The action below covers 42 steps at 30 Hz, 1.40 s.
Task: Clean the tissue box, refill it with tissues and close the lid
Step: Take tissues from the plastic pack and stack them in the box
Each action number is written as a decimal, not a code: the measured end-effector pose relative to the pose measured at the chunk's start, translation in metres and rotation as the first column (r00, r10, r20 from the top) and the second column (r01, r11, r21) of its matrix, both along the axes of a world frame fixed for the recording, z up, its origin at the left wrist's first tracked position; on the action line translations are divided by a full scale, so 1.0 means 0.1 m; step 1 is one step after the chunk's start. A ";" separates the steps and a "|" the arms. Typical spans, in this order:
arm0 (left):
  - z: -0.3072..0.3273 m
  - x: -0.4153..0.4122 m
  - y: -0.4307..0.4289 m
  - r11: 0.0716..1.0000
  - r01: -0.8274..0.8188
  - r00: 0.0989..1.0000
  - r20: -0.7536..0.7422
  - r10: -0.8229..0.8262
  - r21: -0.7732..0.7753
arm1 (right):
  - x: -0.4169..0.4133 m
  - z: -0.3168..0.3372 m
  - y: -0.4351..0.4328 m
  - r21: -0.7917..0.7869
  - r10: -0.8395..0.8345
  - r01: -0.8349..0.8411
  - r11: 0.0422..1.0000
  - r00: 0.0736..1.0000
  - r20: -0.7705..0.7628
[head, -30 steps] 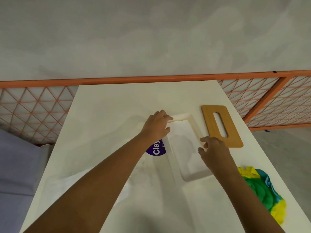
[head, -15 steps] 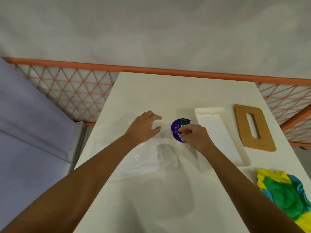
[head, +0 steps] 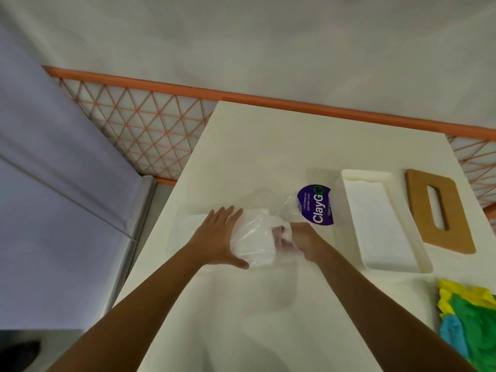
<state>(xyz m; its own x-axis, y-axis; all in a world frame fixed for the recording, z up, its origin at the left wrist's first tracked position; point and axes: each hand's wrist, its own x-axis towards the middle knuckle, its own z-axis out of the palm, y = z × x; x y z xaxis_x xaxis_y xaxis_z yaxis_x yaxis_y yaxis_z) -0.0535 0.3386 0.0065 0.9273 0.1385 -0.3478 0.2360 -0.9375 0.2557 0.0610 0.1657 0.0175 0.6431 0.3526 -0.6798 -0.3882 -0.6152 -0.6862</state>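
The white tissue box (head: 402,232) lies open on the white table, with white tissue visible inside it. Its wooden lid (head: 456,224), which has a slot in the middle, lies flat to the right of the box. Left of the box sits a clear plastic tissue pack (head: 257,237) with a purple round label (head: 316,205). My left hand (head: 217,237) presses flat against the pack's left side. My right hand (head: 300,240) has its fingers inside the plastic, closed on the tissues.
A yellow, green and blue cloth (head: 469,318) lies at the table's right front edge. An orange lattice barrier (head: 150,130) runs behind and beside the table. A pale purple surface (head: 53,210) stands to the left.
Both hands left the tissue box and moved left to the plastic pack. My right hand has gone from the purple label into the plastic. The view swung left.
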 end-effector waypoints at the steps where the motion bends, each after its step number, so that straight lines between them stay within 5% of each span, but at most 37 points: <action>1: -0.03 0.00 0.00 1.000 0.002 1.000 0.007 -0.002 0.007 | -0.03 -0.01 0.03 -0.040 0.047 -0.044 0.998 0.996 0.072; 5: -0.10 0.02 -0.02 1.000 0.003 0.998 0.055 -0.004 0.024 | -0.13 0.02 0.12 -0.172 0.162 -0.108 0.979 0.927 0.339; 11: -0.13 0.02 -0.02 1.000 -0.015 0.996 0.087 0.014 0.009 | -0.23 0.08 0.18 -0.150 0.125 -0.064 0.987 0.887 0.444; 25: -0.09 0.01 -0.03 1.000 -0.022 0.992 0.128 0.022 0.001 | -0.23 0.18 0.26 -0.165 0.240 -0.192 0.968 0.903 0.356; 34: -0.06 -0.03 0.03 0.997 -0.044 0.984 0.168 0.054 -0.062 | -0.02 0.19 0.12 0.117 -0.138 0.122 0.986 0.981 0.140; 39: -0.05 -0.03 0.02 0.994 -0.053 0.983 0.168 0.067 -0.091 | 0.01 -0.02 0.04 -0.114 0.014 0.005 0.993 0.987 0.162; 42: -0.04 -0.04 0.01 0.994 -0.052 0.983 0.169 0.068 -0.095 | 0.01 -0.06 0.02 -0.051 -0.066 0.071 0.996 0.993 0.093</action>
<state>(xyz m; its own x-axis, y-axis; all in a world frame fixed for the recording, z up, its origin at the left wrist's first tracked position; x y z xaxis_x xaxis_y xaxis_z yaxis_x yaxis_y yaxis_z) -0.0575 0.3395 0.0022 0.9652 0.1714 -0.1976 0.2366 -0.8942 0.3800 0.0624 0.1678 0.0115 0.7247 0.2698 -0.6341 -0.3677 -0.6268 -0.6870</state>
